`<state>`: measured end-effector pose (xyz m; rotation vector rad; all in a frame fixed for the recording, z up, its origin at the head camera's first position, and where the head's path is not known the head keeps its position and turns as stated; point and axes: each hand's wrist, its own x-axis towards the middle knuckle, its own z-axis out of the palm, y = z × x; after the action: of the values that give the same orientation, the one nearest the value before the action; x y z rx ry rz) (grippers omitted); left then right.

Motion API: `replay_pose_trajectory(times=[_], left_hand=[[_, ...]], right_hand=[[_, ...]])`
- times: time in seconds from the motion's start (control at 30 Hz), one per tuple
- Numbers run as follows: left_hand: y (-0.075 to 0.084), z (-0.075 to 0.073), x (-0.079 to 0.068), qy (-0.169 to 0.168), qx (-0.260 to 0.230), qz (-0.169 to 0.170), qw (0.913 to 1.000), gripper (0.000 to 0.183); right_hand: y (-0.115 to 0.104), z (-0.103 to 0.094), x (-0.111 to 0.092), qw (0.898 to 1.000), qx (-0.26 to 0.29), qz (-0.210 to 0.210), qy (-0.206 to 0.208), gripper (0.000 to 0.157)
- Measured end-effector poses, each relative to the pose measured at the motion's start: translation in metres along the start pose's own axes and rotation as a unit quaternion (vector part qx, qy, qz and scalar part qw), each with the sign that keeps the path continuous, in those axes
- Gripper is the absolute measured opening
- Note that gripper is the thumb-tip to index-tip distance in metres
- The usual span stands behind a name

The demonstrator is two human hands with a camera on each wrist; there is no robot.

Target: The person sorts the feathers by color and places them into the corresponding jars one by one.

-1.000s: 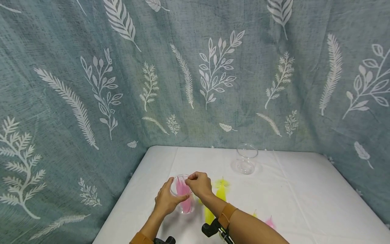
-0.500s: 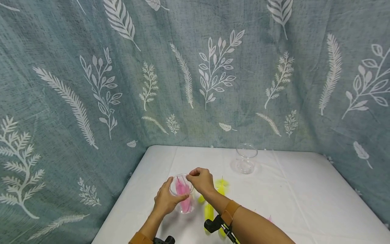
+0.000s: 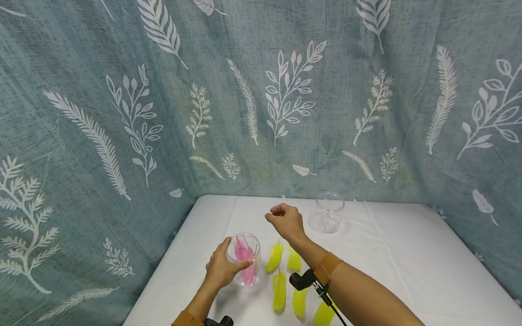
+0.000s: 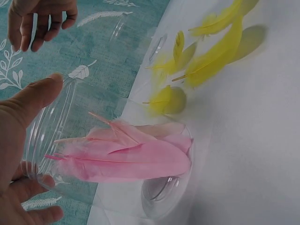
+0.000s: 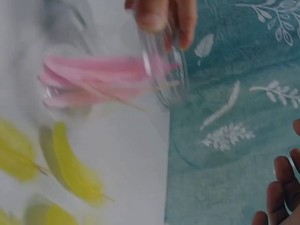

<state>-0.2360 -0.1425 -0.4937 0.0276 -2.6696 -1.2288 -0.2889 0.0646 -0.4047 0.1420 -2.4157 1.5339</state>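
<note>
My left hand [image 3: 221,268] grips a clear plastic cup [image 3: 258,250] near its rim, thumb on one side and fingers on the other. Several pink feathers [image 4: 126,161] stand inside the cup, quills pointing up toward its mouth. My right hand [image 3: 287,222] is raised over the table to the right of the cup, fingers loosely bent and holding nothing. Below the right forearm lie several yellow feathers [image 3: 279,292], spread on the white cloth beside the cup; the forearm covers part of this group.
Another clear cup [image 3: 328,217] stands toward the back of the white table [image 3: 391,253]. A blue-green curtain [image 3: 261,108] with white leaf prints hangs behind and along the table's sides.
My right hand has left the mouth of the cup and moved up and to the right, uncovering more yellow feathers. The left hand stays on the cup.
</note>
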Motion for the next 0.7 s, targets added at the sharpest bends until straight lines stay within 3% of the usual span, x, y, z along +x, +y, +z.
replay_pose_trajectory(times=[0.33,0.7], left_hand=[[-0.001,-0.002,-0.001,-0.001,-0.008,0.005,1.0,0.098],[0.0,-0.001,-0.001,-0.002,-0.004,0.001,1.0,0.097]], right_hand=[[0.018,-0.061,0.042,0.997,-0.04,0.029,0.054,0.031],[0.056,-0.11,0.065,0.99,-0.077,0.076,0.089,0.046]])
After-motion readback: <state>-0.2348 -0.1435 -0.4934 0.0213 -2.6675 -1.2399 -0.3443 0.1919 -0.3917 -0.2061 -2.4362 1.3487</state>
